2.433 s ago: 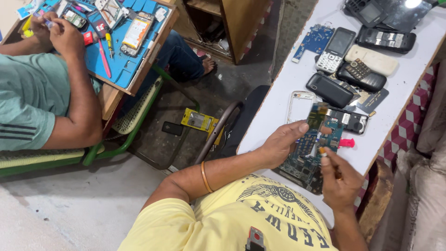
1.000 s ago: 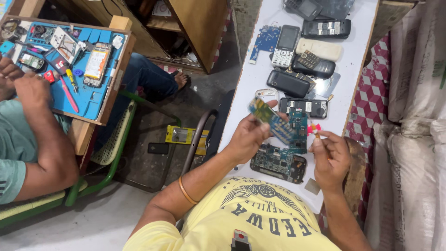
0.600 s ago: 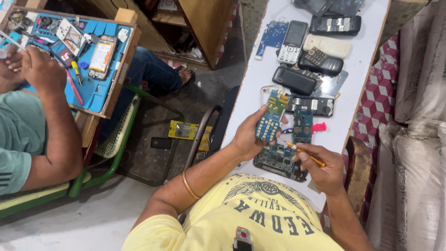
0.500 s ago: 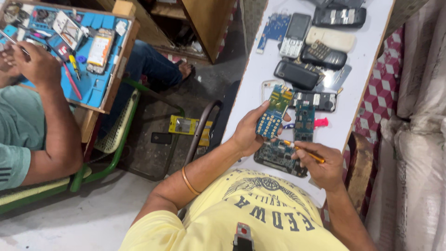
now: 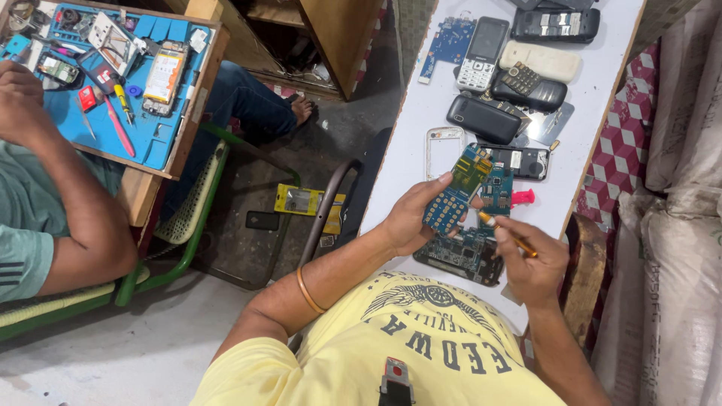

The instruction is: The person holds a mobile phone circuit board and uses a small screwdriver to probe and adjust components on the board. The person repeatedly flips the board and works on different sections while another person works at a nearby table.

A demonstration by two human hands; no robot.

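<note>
Holding a phone circuit board [image 5: 456, 194] in the left hand [image 5: 412, 218], fingers wrapped under it, thumb on its edge, lifted just above the white table [image 5: 406, 162]; right hand [image 5: 530, 259] pinches a small screwdriver [image 5: 505, 232], tip near the board. Opened phone [image 5: 460, 256] lies below, more phones [image 5: 481, 119] further up the table. Second person at a blue work mat [image 5: 158, 139] well apart

A white table [image 5: 410, 162] carries several old phones [image 5: 526, 86] toward its far end, a blue circuit board [image 5: 449, 37] near the left edge, and an opened handset [image 5: 462, 256] at the near edge.
</note>
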